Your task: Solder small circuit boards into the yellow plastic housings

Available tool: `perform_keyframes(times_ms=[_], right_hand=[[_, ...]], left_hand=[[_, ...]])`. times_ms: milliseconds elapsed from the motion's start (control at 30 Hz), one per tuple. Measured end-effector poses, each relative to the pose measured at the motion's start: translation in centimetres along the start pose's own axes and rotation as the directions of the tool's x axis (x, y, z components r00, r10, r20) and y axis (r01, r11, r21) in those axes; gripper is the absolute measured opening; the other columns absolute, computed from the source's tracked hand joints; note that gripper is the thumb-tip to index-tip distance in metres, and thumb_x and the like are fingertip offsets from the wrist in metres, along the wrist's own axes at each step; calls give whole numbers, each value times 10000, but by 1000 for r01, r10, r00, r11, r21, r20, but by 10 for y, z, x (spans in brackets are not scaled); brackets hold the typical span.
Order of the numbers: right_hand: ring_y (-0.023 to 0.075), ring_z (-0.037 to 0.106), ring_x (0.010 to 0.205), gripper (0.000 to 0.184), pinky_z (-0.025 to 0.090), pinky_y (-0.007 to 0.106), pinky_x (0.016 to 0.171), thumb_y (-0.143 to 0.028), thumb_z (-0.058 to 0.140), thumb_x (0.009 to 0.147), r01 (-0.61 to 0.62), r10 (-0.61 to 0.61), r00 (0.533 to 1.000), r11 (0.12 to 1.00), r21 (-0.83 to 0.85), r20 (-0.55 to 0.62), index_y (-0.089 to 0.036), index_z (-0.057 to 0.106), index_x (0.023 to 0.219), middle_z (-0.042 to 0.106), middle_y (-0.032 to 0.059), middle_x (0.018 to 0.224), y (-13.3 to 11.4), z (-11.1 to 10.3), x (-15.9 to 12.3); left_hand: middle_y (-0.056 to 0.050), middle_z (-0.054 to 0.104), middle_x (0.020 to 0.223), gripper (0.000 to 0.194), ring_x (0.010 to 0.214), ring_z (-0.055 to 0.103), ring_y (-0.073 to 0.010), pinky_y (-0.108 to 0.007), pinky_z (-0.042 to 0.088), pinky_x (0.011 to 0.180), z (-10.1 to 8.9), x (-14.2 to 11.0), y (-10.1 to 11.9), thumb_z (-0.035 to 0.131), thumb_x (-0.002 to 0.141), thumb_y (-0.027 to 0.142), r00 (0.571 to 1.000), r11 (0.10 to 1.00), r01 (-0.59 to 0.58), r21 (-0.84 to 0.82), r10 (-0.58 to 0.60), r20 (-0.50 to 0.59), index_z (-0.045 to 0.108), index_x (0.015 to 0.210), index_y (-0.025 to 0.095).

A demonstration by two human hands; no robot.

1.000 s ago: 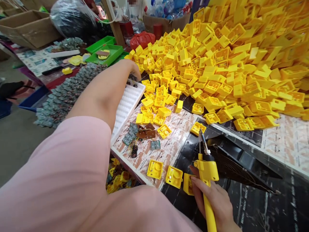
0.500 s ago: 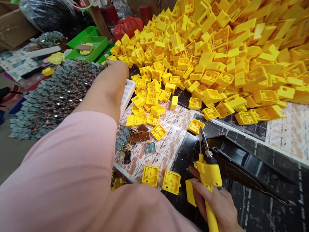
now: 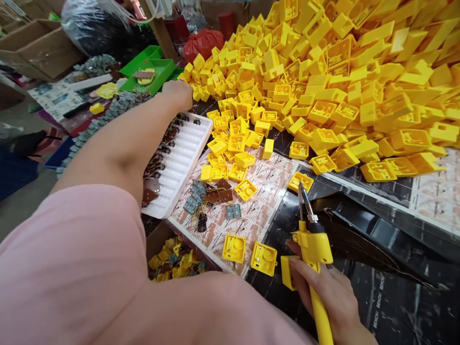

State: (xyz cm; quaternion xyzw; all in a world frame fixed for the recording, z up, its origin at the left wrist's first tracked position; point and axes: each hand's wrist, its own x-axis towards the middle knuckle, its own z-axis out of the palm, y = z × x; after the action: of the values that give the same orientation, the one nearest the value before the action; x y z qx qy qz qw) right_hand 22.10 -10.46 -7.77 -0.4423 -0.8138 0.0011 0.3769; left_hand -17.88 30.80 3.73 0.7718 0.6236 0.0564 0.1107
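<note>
My right hand (image 3: pixel 328 292) is wrapped around a yellow soldering gun (image 3: pixel 316 249), its metal tip pointing up and away. Against these fingers stands a small yellow case (image 3: pixel 288 273); whether they grip it I cannot tell. My left hand (image 3: pixel 179 93) reaches far out over the far end of a white ribbed tray (image 3: pixel 190 158), its fingers bent down and mostly hidden. Brown boards and wired black round parts lie in the tray. Two open yellow cases (image 3: pixel 234 248) lie on the near table, with a green circuit board (image 3: pixel 233 211) and wired black round parts (image 3: pixel 202 223) beyond them.
A large heap of yellow cases (image 3: pixel 323 96) covers the back and right. Green trays (image 3: pixel 158 74) stand at the far left, near a red bag (image 3: pixel 203 44). Below the table edge is a box of yellow pieces (image 3: pixel 176 258). A black curved piece (image 3: pixel 373 235) lies right.
The view has shifted, and much more of the white tray shows. My left arm now extends across it, with the hand at its far end. My right hand still holds the soldering gun.
</note>
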Motion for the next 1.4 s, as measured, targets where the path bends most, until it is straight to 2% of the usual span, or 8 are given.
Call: perform_keyframes(times_ms=[133,367,533,733,833,967,1167,1400], right_hand=[[177,818,873,315,668,250,793,-100,597,995,-19,19,1000,1000,6,10,-283,656,1245,823,26,1103,0,3,-2],[136,805,842,214,638,192,794,-76,615,989,69,-68,997,997,34,-37,-204,674,1149,828,76,1064,-2,1,9],[129,801,845,196,634,189,798,-68,609,998,83,-81,995,996,36,-50,-199,673,1128,828,60,1012,-4,1,13],[130,796,829,176,622,191,772,-82,622,1002,108,-107,993,994,27,-46,-182,678,1135,822,63,1029,-4,2,11],[143,796,803,170,621,204,728,-92,629,1002,114,-113,992,993,14,-48,-193,679,1129,815,38,955,-3,3,9],[139,788,771,185,615,218,690,-94,632,1001,136,-137,990,991,-9,-33,-209,682,1137,826,38,1004,-2,3,8],[128,764,754,280,600,231,710,-38,671,945,152,-153,987,988,-23,-49,-211,689,1163,823,21,1024,-1,5,3],[139,776,786,240,600,226,736,-72,718,950,154,-156,984,987,-34,-82,-194,689,1155,823,60,1024,-5,0,9]], left_hand=[[-20,580,1487,785,1230,415,-235,-436,274,1233,-7,-47,20,349,963,732,972,995,99,28,-91,-217,613,1430,160],[55,771,1269,525,1020,556,-163,-351,481,1097,-29,-92,46,530,957,553,910,968,99,-230,-182,-374,696,1296,188],[-35,805,1078,290,912,634,-175,-395,550,937,-25,-145,70,707,814,381,987,803,27,-595,-115,-112,764,1023,189],[-92,807,1126,451,999,716,-229,-382,567,914,14,-198,101,549,920,527,971,923,-38,-382,124,204,781,1117,195],[-105,762,1273,554,1160,687,-263,-409,527,1023,20,-193,109,368,1039,540,970,991,-132,-35,136,201,761,1219,193],[-94,636,1490,501,1377,496,-310,-501,359,1154,7,-150,92,351,1093,373,993,919,70,388,-26,-116,676,1427,190],[-82,656,1382,532,1303,352,-253,-459,281,1094,1,-90,46,437,1074,481,950,881,306,360,-259,-173,668,1372,106],[24,723,1283,489,1187,514,-197,-408,396,1050,-32,-131,46,367,1105,468,911,924,290,250,-186,-369,707,1357,223]])
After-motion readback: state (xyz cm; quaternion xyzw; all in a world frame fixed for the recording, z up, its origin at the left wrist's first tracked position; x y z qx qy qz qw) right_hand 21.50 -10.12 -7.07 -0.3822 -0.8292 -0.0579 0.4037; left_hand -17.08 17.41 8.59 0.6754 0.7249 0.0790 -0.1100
